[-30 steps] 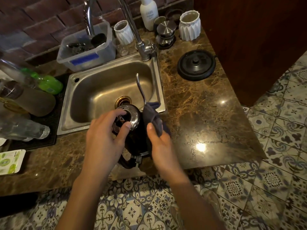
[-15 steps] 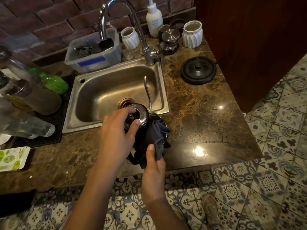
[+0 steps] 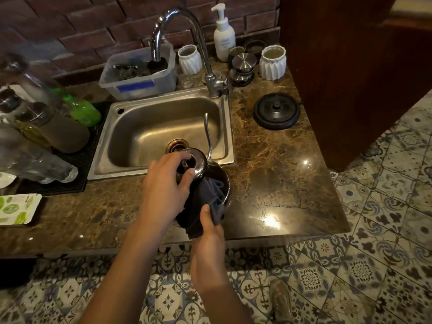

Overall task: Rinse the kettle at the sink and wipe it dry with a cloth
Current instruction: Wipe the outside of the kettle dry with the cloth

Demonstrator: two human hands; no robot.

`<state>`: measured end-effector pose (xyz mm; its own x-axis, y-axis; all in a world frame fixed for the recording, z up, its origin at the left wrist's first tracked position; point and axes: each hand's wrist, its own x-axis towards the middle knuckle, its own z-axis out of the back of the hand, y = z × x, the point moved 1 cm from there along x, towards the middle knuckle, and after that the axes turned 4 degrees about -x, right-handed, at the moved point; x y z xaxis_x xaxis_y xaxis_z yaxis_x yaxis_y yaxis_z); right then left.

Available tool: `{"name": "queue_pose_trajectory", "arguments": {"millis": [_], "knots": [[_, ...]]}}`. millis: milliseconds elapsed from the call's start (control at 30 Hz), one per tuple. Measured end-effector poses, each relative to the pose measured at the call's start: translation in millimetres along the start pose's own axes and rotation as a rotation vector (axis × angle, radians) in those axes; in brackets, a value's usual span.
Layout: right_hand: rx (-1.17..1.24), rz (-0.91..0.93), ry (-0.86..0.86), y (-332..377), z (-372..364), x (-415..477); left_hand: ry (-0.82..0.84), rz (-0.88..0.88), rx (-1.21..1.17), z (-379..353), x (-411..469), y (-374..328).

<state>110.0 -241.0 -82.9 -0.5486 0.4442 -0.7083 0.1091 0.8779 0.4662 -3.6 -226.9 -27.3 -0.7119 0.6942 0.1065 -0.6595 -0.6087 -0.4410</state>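
Left hand (image 3: pixel 163 195) grips kettle (image 3: pixel 198 164) lid at the sink's (image 3: pixel 161 127) front edge; right hand (image 3: pixel 208 242) presses a clutched cloth (image 3: pixel 205 197) against it.

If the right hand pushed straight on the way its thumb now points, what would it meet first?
The right hand already presses the dark grey cloth; just behind it is likely the shiny steel kettle.

I see my left hand (image 3: pixel 163 190) spread, fingers curled downward in a grip, while my right hand (image 3: pixel 208 242) pinches closed, thumb raised, both forearms extended forward.
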Motion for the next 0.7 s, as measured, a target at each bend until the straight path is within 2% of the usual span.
{"name": "queue_pose_trajectory", "arguments": {"millis": [233, 433, 633, 700], "knots": [[0.185, -0.057, 0.082, 40, 31, 3, -0.015, 0.089, -0.079, -1, -1, -6], [0.158, -0.003, 0.074, 75, 64, 11, -0.011, 0.279, -0.035, -2, 8, -16], [0.158, 0.005, 0.101, 120, 65, 10, -0.029, 0.451, -0.181, 4, -13, -6], [0.15, 0.01, 0.106, 130, 60, 10, 0.011, 0.525, -0.204, 8, -24, -1]]}}
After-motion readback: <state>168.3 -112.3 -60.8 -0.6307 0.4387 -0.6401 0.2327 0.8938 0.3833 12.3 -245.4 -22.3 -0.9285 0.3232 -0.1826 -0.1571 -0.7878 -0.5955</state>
